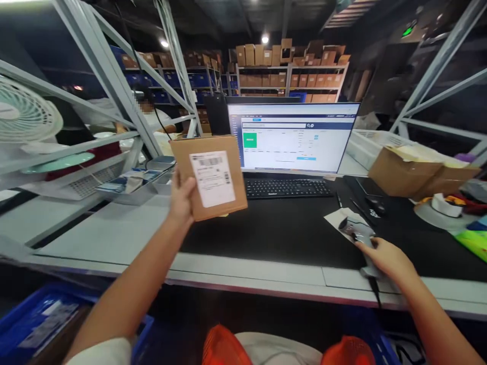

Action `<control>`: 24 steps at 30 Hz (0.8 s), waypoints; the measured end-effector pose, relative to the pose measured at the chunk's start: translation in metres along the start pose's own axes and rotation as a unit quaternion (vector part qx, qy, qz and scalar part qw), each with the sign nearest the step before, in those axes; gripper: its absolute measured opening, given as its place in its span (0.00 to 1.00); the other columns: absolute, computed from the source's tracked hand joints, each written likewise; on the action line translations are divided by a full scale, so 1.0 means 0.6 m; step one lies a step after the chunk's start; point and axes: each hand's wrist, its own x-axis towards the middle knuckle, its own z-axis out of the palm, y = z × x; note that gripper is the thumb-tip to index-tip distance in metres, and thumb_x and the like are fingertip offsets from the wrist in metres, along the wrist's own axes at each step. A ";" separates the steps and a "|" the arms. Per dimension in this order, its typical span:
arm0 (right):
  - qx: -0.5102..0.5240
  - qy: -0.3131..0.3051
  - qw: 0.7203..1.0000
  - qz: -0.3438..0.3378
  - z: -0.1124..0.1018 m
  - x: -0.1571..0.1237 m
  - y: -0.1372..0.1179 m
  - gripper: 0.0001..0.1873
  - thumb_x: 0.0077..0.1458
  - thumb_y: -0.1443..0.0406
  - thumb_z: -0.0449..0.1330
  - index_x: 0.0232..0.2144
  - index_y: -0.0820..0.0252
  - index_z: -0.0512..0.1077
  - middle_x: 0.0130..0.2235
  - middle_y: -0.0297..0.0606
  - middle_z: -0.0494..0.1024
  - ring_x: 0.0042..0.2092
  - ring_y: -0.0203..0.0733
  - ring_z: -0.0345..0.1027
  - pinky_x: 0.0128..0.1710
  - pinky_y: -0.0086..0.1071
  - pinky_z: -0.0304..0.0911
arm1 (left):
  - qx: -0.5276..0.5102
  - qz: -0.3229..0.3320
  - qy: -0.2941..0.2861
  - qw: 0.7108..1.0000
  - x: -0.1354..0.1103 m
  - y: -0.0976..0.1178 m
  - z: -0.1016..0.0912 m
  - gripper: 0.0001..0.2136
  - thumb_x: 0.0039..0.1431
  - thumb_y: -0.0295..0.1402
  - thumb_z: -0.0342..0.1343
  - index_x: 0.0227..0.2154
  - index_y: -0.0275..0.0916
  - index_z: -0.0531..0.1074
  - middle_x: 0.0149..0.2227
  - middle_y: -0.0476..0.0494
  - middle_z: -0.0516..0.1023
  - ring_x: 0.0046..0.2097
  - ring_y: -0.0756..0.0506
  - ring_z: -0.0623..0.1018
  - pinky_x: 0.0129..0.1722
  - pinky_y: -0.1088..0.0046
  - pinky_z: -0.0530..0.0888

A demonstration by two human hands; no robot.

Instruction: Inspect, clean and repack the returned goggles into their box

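Note:
My left hand (181, 198) grips a flat brown cardboard parcel (224, 195) by its left edge and holds it up above the black desk mat (274, 230), its white shipping label (212, 178) facing me. My right hand (386, 256) is closed around the handle of a grey barcode scanner (355, 230) lying low over the mat's right side, its cable running off the desk's front edge. A lit monitor (292, 137) and a black keyboard (287, 187) stand behind the mat.
An open brown box (403, 170) and coloured items sit at the right. A white fan (26, 114) and trays fill the grey rack at the left. Another person (152, 119) sits behind the rack. Blue crates (34, 314) lie below the desk. Shelves of cartons stand far back.

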 end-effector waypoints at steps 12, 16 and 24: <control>0.586 -0.077 0.805 -0.060 -0.068 -0.155 -0.076 0.19 0.46 0.53 0.69 0.38 0.57 0.75 0.21 0.31 0.69 0.22 0.39 0.62 0.24 0.33 0.58 | 0.015 -0.083 -0.071 0.994 -0.091 -0.206 0.158 0.47 0.47 0.49 0.69 0.68 0.45 0.53 0.65 0.34 0.64 0.66 0.34 0.67 0.65 0.56 0.66; 0.493 -0.096 0.857 -0.116 -0.063 -0.194 -0.174 0.11 0.52 0.57 0.67 0.30 0.58 0.74 0.20 0.32 0.69 0.24 0.38 0.61 0.28 0.33 0.58 | 0.100 -0.013 -0.107 0.989 -0.115 -0.209 0.144 0.49 0.45 0.49 0.71 0.68 0.45 0.54 0.67 0.34 0.58 0.70 0.32 0.59 0.69 0.52 0.56; 0.469 -0.123 0.870 -0.089 -0.067 -0.155 -0.202 0.17 0.44 0.53 0.70 0.21 0.58 0.71 0.20 0.34 0.71 0.22 0.37 0.62 0.25 0.32 0.59 | 0.156 0.003 -0.117 0.981 -0.142 -0.186 0.141 0.50 0.40 0.45 0.74 0.67 0.50 0.56 0.65 0.36 0.58 0.68 0.29 0.59 0.69 0.46 0.53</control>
